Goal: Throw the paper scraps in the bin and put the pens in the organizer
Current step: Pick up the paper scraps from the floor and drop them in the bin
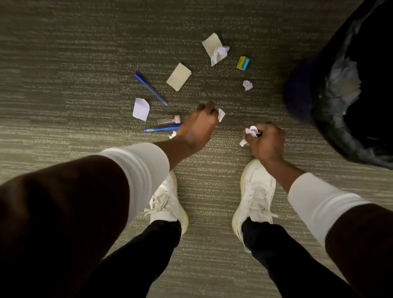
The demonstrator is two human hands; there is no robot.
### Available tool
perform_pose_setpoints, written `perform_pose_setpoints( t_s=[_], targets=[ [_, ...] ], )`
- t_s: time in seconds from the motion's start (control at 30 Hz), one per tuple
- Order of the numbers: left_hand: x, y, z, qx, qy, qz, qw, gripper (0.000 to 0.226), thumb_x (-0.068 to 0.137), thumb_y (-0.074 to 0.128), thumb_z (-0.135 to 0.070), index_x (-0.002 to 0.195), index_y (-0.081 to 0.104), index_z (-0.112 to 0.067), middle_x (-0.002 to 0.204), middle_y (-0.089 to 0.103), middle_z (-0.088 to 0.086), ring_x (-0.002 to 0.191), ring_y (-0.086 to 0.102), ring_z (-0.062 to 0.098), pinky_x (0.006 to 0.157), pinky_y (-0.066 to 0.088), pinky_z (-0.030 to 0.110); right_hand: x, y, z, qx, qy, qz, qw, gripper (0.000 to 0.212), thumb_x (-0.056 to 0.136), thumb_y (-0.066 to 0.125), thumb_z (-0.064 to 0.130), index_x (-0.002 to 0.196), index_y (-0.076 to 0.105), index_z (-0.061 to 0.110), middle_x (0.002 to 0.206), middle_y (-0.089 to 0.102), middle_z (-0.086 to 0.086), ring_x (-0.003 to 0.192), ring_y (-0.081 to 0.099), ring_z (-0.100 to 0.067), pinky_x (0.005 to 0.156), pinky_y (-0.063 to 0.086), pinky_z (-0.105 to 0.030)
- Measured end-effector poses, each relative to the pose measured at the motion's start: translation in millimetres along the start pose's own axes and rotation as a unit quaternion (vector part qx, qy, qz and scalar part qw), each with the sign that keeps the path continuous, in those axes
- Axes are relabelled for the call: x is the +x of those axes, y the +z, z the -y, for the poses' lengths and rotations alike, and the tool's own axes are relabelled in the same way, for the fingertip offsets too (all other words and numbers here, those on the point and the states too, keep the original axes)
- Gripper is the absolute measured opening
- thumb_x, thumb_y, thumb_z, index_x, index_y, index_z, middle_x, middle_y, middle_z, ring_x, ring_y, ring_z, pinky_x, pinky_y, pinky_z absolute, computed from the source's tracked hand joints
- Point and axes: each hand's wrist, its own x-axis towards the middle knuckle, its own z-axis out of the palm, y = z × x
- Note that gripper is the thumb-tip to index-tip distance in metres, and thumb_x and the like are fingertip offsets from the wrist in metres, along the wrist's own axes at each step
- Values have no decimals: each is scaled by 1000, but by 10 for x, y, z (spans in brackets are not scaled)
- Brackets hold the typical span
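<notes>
I look down at a carpet strewn with paper scraps and pens. My left hand point(199, 126) pinches a small white paper scrap point(221, 114) just above the floor. My right hand point(267, 141) is closed around crumpled white paper point(250, 133). One blue pen point(150, 88) lies diagonally at the upper left. A second blue pen point(161, 128) lies flat beside my left wrist. Loose scraps include a white piece point(141, 109), two tan sheets point(178, 77) point(211, 44), a crumpled white wad point(220, 53) and a small ball point(247, 85). The bin point(325, 110), lined with a dark bag, stands at right.
A yellow-and-teal small box point(243, 63) lies near the bin. A pinkish small object point(170, 120) rests above the second pen. My two white shoes point(165, 203) point(255, 196) stand on the carpet below my hands. No organizer is in view.
</notes>
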Motion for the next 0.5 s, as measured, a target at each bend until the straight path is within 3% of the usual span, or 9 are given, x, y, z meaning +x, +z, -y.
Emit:
perform_pose_setpoints(
  t_s=[0.17, 0.33, 0.4, 0.5],
  targets=[
    [-367, -498, -413, -70, -31, -31, 997, 40, 99, 69, -11, 136, 61, -3, 137, 56, 12, 127, 56, 28, 109, 45, 36, -484, -644, 346, 8, -64, -27, 998, 10, 79, 85, 14, 75, 76, 14, 71, 57, 7, 65, 54, -19, 62, 29, -26],
    [-620, -1154, -941, -162, -79, -62, 982, 34, 96, 73, -10, 128, 66, -2, 133, 60, 13, 119, 63, 30, 101, 52, 39, -901, -1395, 747, 14, -89, -44, 995, 3, 83, 81, 13, 81, 78, 11, 79, 69, -6, 72, 64, -25, 68, 48, -35],
    [-637, -1353, -1133, -210, -88, -79, 970, 29, 93, 75, -5, 121, 69, 0, 128, 62, 15, 112, 66, 33, 96, 55, 45, -999, -1636, 852, 8, -98, -73, 992, 1, 83, 79, 13, 83, 78, 11, 82, 71, -8, 74, 64, -23, 69, 47, -33],
    [-641, -1674, -1449, -261, -101, -103, 954, 27, 93, 76, -11, 119, 69, -6, 127, 62, 10, 105, 70, 32, 92, 54, 41, -1085, -2068, 928, 13, -91, -118, 989, 5, 84, 78, 11, 89, 79, 12, 85, 71, -10, 77, 64, -23, 69, 38, -26]
  ],
)
